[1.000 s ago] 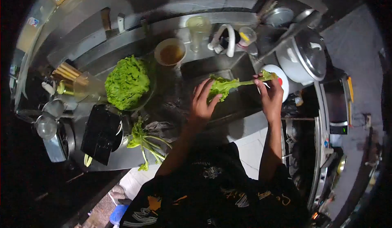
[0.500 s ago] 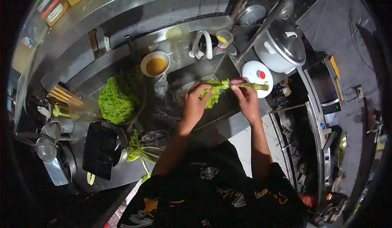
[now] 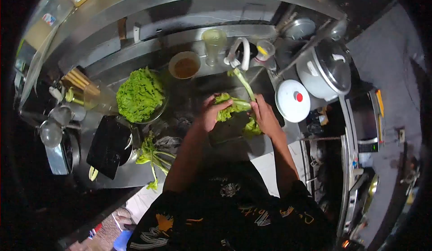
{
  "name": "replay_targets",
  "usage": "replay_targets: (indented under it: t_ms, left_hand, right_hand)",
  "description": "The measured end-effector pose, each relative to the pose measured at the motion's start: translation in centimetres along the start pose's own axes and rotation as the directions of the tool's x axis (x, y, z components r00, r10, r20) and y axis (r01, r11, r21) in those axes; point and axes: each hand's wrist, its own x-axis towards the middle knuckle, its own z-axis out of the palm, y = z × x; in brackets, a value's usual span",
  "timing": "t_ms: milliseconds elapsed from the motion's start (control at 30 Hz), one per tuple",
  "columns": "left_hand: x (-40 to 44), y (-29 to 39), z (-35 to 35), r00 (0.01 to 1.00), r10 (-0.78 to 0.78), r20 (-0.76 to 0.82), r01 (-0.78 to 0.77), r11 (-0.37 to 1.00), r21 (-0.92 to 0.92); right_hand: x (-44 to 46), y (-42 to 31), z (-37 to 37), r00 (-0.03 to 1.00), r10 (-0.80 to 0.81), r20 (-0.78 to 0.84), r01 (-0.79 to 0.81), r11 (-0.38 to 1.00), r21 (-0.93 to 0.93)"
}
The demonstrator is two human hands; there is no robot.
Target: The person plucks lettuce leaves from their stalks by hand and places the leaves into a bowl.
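My left hand (image 3: 210,115) is closed around a leafy celery piece (image 3: 226,111), whose pale stem points right toward my other hand. My right hand (image 3: 266,116) pinches a pale green celery stalk (image 3: 243,83) that sticks up toward the faucet. Below those fingers hangs a green leaf (image 3: 252,127); I cannot tell which stalk it belongs to. Both hands are above the dark metal sink (image 3: 263,78). More celery (image 3: 155,156) lies on the counter by my left forearm. A large head of leaf lettuce (image 3: 140,96) sits in a bowl to the left.
Behind the sink stand a white faucet (image 3: 243,55), a tall glass (image 3: 213,44) and a bowl of brown liquid (image 3: 185,66). On the right are a round white lid (image 3: 292,100) and a large pot (image 3: 319,73). A black tablet-like slab (image 3: 108,147) leans at the left.
The stalk my right hand holds has swung from pointing right to pointing up toward the faucet. My hands have moved slightly apart. The camera view has shifted.
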Motion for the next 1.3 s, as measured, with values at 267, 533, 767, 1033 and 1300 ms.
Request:
replay_targets:
  t_ms: [267,533,767,1033,1300]
  left_hand:
    - [-1.6,7.6,-6.9,0.923,0.254,-0.289,0.007,0.739,0.674]
    - [2.5,10.5,-19.7,0.884,0.183,-0.430,0.449,-0.082,0.890]
    - [5.4,2.6,-26.8,0.931,0.045,-0.363,0.295,-0.677,0.674]
    - [4.2,2.3,-25.0,0.864,0.316,-0.392,0.500,-0.450,0.740]
    - [3.5,3.4,-12.7,0.774,0.539,-0.332,0.371,0.039,0.928]
  right_hand:
    - [2.7,9.5,1.0,0.941,0.127,-0.313,0.051,0.862,0.504]
    - [5.0,16.7,7.2,0.951,0.119,-0.285,0.016,0.904,0.428]
    - [6.6,15.6,6.7,0.974,0.195,-0.118,-0.169,0.965,0.201]
    - [7.9,18.1,2.1,0.980,0.106,-0.169,-0.078,0.983,0.164]
    - [7.5,18.8,-0.1,0.950,0.305,-0.071,-0.270,0.913,0.306]
